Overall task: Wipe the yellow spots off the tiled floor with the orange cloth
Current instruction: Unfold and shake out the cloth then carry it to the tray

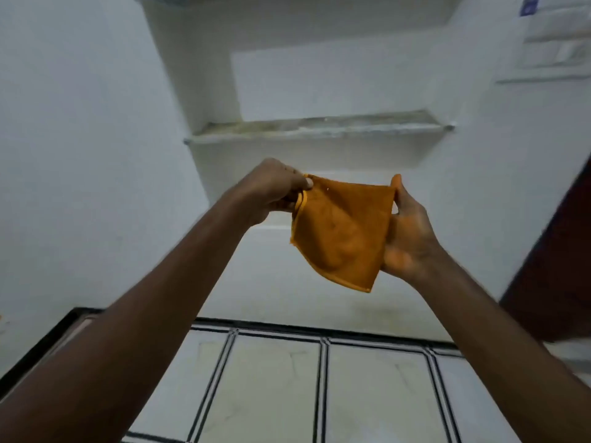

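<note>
An orange cloth (342, 231) hangs folded in the air in front of me, well above the tiled floor (275, 388). My left hand (271, 190) pinches its upper left corner. My right hand (406, 238) holds its right edge, palm turned toward me, thumb at the top corner. The lower point of the cloth dangles free. The floor tiles are pale with dark lines between them. No distinct yellow spots show on the visible tiles; the picture is slightly blurred.
A white wall fills the view ahead, with a recessed stone shelf (319, 127) at about hand height. A dark brown door (556, 270) stands at the right. A black skirting strip (48, 340) runs along the left wall.
</note>
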The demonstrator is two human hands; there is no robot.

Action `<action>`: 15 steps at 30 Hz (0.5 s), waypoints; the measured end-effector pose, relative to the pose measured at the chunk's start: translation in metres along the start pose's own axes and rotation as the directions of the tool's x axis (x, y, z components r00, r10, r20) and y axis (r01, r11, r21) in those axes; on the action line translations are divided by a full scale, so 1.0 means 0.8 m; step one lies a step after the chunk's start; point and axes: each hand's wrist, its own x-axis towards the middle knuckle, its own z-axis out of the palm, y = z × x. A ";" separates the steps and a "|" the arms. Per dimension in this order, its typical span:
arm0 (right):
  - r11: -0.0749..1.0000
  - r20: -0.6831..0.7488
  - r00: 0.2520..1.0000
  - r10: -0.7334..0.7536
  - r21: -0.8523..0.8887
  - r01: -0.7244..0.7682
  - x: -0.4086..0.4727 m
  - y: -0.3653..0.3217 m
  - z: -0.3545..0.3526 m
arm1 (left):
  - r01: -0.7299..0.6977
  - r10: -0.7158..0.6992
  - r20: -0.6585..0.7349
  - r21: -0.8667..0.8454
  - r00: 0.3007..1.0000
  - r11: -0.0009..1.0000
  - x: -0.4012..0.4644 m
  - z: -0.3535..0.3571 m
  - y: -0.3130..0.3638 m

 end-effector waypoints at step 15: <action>0.990 -0.723 0.676 -0.141 -0.109 0.089 -0.539 -0.071 -0.351 | 0.051 0.081 0.773 -0.145 0.629 0.988 -0.155 0.598 0.070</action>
